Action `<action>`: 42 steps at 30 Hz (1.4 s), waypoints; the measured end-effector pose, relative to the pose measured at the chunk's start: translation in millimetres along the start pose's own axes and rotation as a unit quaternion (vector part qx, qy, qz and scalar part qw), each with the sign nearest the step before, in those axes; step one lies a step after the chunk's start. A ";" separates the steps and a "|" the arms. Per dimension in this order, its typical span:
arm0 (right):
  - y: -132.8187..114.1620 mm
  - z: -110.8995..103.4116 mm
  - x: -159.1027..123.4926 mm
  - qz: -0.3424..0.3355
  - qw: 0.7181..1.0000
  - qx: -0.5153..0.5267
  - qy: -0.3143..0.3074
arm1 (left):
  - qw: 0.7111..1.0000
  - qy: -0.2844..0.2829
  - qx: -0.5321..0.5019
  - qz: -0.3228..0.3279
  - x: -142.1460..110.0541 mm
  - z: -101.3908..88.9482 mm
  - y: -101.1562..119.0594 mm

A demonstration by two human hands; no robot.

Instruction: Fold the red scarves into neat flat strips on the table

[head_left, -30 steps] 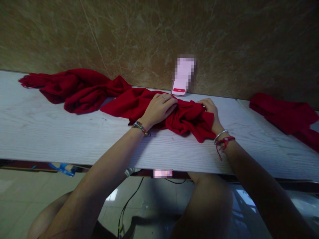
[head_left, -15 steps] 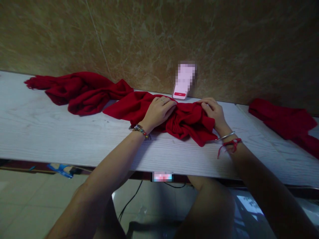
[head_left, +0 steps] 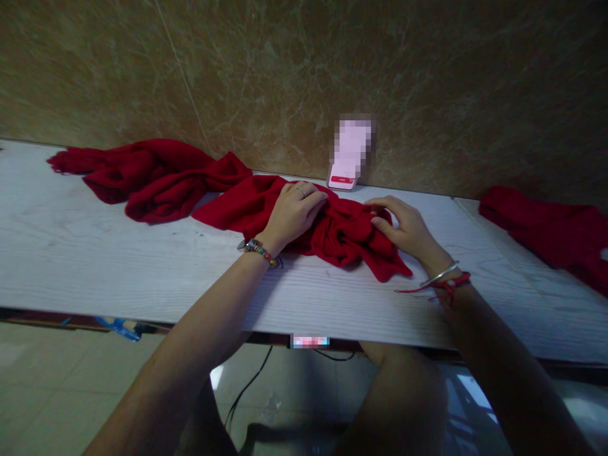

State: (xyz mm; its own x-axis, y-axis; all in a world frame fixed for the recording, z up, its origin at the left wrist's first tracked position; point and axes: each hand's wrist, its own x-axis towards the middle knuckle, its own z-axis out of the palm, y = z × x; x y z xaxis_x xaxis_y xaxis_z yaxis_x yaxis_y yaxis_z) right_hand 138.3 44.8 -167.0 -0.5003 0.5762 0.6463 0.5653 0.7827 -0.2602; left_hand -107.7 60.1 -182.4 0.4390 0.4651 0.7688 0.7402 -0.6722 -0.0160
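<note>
Head: right fingers [head_left: 386, 227] touch red cloth [head_left: 346, 237], perhaps pinching.

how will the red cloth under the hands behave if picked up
The red cloth would probably flop and sag, judging by its loose, soft-looking folds. It seems unlikely to roll, lying crumpled on the white tabletop.

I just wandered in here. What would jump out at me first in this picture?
Probably the vivid red cloth bunched on the pale wood-grain table, with the left hand laid on it and the right hand at its right end. Next, perhaps, the bright pink screen of the phone, propped against the brown marbled wall just behind. More red fabric lies at the far right.
</note>
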 end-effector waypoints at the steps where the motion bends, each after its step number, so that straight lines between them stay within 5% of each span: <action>1: 0.1 -0.7 0.2 0.006 1.000 0.001 -0.004 | 1.000 0.001 -0.001 0.000 0.1 -0.7 0.3; 12: 6.0 -5.2 0.8 0.027 0.999 -0.038 -0.028 | 1.000 0.003 -0.010 0.019 2.8 -6.2 6.9; 22: 12.6 -11.7 -0.7 0.114 0.970 -0.125 0.176 | 0.990 0.074 -0.011 -0.124 -1.6 -8.2 -12.6; 26: 26.6 -13.3 -2.6 0.135 0.939 -0.178 0.261 | 0.978 0.123 -0.033 -0.163 -5.8 -7.1 -33.2; 29: 39.1 -11.7 -3.7 0.167 0.916 -0.185 0.314 | 0.976 0.109 -0.027 -0.189 -8.5 -2.6 -45.9; 36: 50.9 0.3 -8.7 0.166 0.965 -0.104 0.176 | 0.982 0.033 -0.029 -0.185 -6.2 7.4 -39.7; 42: 27.0 -3.4 -5.2 0.110 0.963 -0.137 0.203 | 0.994 0.043 -0.030 -0.095 3.3 -18.6 -11.6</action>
State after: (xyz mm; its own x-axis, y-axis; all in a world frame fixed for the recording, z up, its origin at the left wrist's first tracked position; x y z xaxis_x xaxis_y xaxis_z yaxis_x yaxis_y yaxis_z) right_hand 158.4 62.1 -175.0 -0.0824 0.5371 0.8395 0.8081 0.5290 -0.2591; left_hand -124.3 58.8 -167.8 0.2475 0.5369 0.8065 0.7725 -0.6117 0.1701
